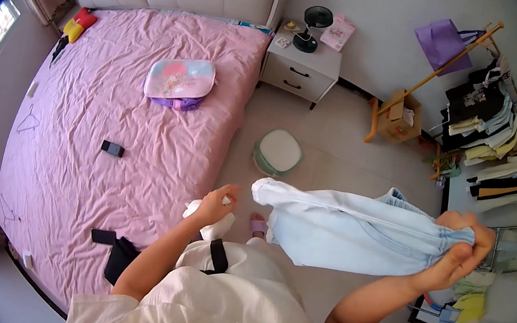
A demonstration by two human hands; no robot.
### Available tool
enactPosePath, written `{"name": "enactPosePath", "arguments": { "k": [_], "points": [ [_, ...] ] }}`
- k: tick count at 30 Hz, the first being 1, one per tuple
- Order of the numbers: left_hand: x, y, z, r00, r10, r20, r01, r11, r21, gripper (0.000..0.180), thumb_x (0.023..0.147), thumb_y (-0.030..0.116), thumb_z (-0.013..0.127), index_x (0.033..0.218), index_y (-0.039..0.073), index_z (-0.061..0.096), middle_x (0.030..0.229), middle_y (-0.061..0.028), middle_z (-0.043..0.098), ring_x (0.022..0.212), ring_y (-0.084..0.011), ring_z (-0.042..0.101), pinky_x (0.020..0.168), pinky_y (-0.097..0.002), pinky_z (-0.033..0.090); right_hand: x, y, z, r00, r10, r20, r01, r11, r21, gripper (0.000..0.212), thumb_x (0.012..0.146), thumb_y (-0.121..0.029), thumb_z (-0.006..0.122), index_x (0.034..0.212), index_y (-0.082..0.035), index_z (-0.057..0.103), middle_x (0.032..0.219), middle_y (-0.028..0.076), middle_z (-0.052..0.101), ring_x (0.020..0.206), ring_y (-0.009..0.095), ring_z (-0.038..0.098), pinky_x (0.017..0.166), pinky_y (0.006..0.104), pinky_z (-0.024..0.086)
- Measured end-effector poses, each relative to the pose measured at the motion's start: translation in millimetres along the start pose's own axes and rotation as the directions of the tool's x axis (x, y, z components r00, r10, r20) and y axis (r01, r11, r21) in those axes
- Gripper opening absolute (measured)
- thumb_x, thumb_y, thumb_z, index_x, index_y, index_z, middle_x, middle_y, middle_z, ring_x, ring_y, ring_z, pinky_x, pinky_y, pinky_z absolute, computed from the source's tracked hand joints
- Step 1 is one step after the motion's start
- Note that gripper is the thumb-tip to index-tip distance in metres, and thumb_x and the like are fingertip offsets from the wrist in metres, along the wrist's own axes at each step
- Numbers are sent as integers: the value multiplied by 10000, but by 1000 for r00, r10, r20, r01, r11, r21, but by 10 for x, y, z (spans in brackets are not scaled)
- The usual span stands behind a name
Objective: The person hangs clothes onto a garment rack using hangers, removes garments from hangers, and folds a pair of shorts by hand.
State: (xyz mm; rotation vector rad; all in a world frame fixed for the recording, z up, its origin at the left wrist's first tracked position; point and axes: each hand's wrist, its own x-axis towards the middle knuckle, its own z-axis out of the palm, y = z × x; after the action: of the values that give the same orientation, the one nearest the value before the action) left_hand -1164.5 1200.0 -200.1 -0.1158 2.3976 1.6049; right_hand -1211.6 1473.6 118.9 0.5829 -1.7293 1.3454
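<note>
My right hand (462, 252) is closed around the gathered elastic waistband of light blue denim trousers (361, 237). They stretch sideways in front of me, folded lengthwise, with a paler, whitish end pointing toward my left hand. Bunched white cloth (218, 229) hangs from my left hand (218, 206), whose fingers are bent around part of it; its kind I cannot make out. A gap separates the left hand from the trousers.
At left is a bed (101, 185) with a pink sheet, bearing a pink and purple bag (180, 80), hangers and dark items. A round stool (278, 152) stands ahead. At right are a wooden stand (435, 74), a cardboard box (404, 120) and hanging clothes (513, 179).
</note>
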Motion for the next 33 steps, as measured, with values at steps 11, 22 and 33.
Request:
{"name": "enactPosePath", "arguments": {
  "k": [11, 22, 33],
  "points": [
    [-44, 175, -32, 918, -82, 387, 372, 513, -774, 322, 819, 242, 624, 1032, 6, 575, 886, -73, 625, 737, -122, 594, 672, -265, 490, -12, 72, -214, 999, 23, -33, -26, 994, -105, 351, 888, -358, 511, 874, -31, 382, 680, 60, 408, 563, 104, 345, 530, 241, 310],
    [-420, 842, -1317, 827, -245, -506, -318, 537, -781, 135, 839, 189, 610, 868, 59, 583, 724, 20, 562, 608, -63, 512, 559, -216, 422, -546, 753, -395, 906, 191, -378, -294, 926, -237, 163, 918, -189, 475, 892, -29, 449, 812, 0, 401, 729, 79, 366, 676, 201, 323],
    [-538, 1039, -1624, 750, -164, -641, -333, 745, -579, 158, 844, 212, 607, 824, 56, 589, 686, 40, 550, 586, -32, 479, 529, -190, 374, -578, 754, -137, 924, 166, -344, -268, 924, -274, 144, 914, -158, 477, 875, -21, 454, 785, -2, 405, 694, 67, 366, 623, 197, 320]
  ]
}}
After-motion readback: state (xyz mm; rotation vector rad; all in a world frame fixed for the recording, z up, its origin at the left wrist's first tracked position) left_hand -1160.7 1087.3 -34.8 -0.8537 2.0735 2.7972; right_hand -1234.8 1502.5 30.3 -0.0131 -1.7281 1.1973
